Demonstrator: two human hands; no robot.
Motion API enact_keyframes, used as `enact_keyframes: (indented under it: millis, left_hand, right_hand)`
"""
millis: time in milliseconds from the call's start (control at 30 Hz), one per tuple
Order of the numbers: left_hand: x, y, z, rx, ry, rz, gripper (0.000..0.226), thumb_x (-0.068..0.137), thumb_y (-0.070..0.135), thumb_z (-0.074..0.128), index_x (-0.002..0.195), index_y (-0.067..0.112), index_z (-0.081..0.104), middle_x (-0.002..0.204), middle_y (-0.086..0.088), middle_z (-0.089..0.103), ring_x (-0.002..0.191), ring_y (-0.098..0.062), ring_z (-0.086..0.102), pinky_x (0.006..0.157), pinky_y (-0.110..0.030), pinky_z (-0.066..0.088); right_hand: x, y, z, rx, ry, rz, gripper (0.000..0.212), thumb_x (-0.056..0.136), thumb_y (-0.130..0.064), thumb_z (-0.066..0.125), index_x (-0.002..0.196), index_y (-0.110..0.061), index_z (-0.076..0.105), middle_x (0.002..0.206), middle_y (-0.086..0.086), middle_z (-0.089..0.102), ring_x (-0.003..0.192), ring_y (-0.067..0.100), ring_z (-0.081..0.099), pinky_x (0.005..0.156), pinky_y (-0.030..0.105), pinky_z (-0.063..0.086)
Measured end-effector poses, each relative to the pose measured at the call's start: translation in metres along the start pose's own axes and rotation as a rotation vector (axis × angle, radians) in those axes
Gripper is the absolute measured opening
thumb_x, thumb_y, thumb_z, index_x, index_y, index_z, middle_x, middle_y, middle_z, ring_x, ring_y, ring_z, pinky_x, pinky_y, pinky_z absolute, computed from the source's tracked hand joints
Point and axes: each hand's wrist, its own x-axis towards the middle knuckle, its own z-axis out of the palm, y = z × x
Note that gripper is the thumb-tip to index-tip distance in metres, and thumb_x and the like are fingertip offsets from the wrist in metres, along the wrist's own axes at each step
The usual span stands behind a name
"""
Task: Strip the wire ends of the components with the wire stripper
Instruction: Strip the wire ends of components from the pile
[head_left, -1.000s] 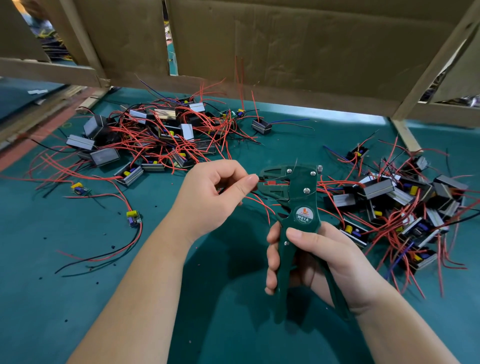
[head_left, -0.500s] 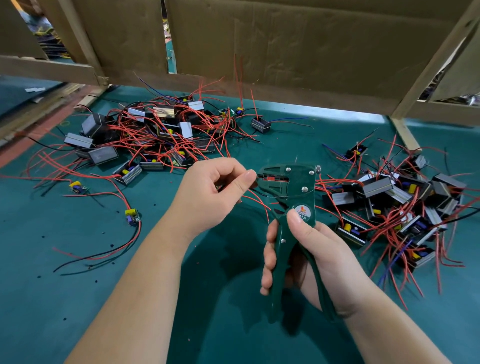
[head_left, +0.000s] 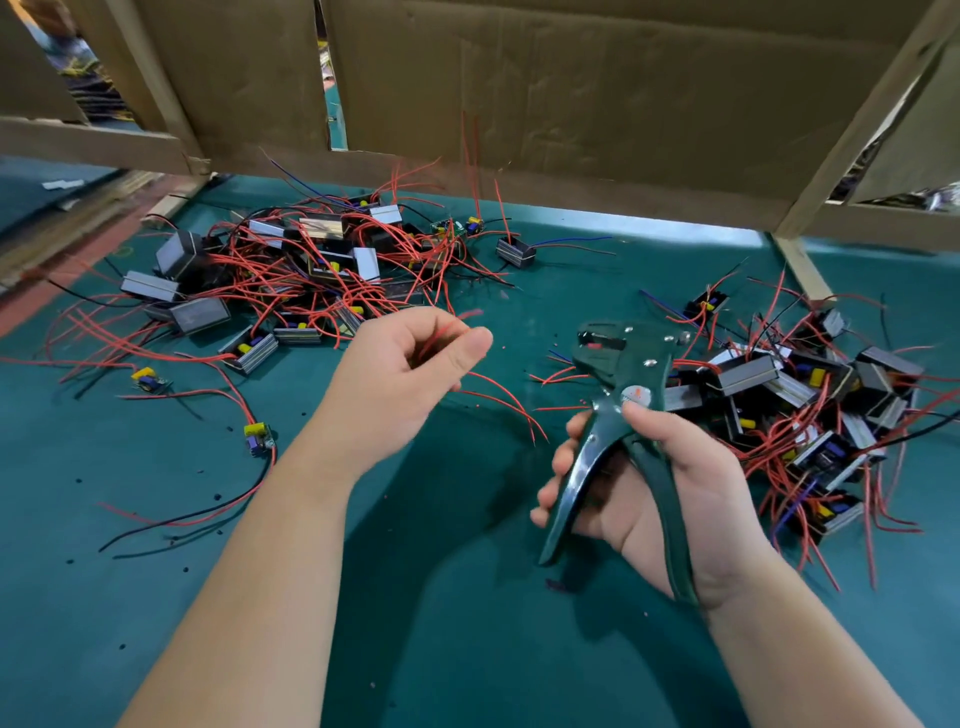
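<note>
Left hand (head_left: 400, 374) has pulled clear of wire stripper (head_left: 618, 410) above green mat (head_left: 78, 597)

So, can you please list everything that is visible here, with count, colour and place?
wire stripper: one, dark green, held in the right hand
red wires: a few, blurred, pinched in the left hand
left pile of components: many, grey-black with red wires, far left
right pile of components: many, same colours, right
loose boards: two, with yellow parts, near left
table mat: one, teal
cardboard wall: brown, behind
left hand: one, centre
right hand: one, lower right
</note>
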Motion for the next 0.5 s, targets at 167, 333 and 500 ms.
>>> enact_keyframes:
  millis: [167,333,500]
  left_hand:
    - [-0.001,0.002,0.002,-0.022,-0.029,-0.033,0.030,0.086,0.036,0.059,0.070,0.012,0.051,0.060,0.002,0.040,0.047,-0.004,0.033,0.047,-0.013,0.030]
    - [0.001,0.007,0.007,-0.170,-0.136,-0.124,0.018,0.079,0.028,0.041,0.073,0.012,0.045,0.061,0.005,0.035,0.058,-0.008,0.035,0.060,-0.021,0.036]
    - [-0.002,0.004,0.007,-0.081,-0.125,-0.118,0.020,0.086,0.029,0.044,0.069,0.021,0.049,0.059,0.007,0.038,0.066,-0.020,0.035,0.064,-0.032,0.031]
  right_hand:
    - [0.001,0.010,0.004,-0.028,-0.096,0.080,0.036,0.064,-0.021,0.065,0.094,-0.002,0.063,0.078,0.020,0.060,0.067,0.036,0.061,0.067,0.050,0.056]
    - [0.000,0.014,0.005,0.019,-0.238,0.101,0.052,0.057,-0.032,0.083,0.097,-0.003,0.066,0.083,0.021,0.060,0.072,0.037,0.062,0.071,0.053,0.054]
    - [-0.002,0.012,0.006,0.029,-0.308,0.110,0.050,0.060,-0.033,0.083,0.098,-0.004,0.066,0.084,0.021,0.059,0.073,0.038,0.062,0.074,0.054,0.053]
